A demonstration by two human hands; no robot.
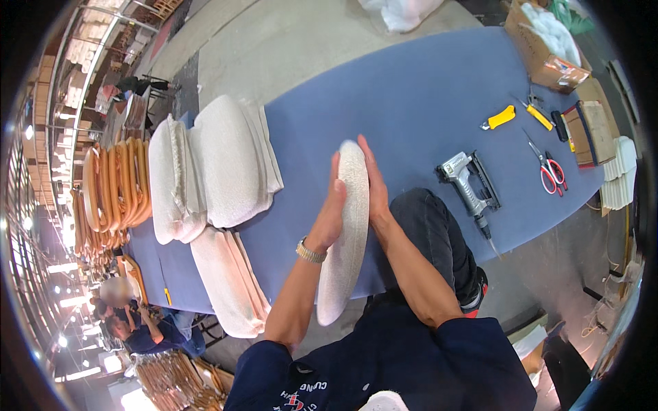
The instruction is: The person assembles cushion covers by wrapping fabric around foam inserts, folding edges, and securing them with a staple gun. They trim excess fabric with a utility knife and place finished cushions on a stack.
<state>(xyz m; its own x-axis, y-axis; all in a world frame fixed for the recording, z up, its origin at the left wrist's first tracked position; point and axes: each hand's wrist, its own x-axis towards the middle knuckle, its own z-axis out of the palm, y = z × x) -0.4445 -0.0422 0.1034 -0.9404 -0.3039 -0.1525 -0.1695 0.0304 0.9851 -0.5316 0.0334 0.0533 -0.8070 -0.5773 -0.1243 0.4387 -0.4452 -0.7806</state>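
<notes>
On the right side of the blue table [411,89], the scissors [542,159] with red handles lie near a yellow cutter [500,118]. A carton [556,72] holds white stuffing [556,38]. At the left, curved wooden frames [116,185] are standing close together.

Bright, even light on blue table [411,89] | glare at left | fisheye rim curved, black | far left seemingly soft

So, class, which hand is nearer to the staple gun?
Right: the right hand is left of the staple gun; the left hand lies farther left, across the cushion.
</notes>
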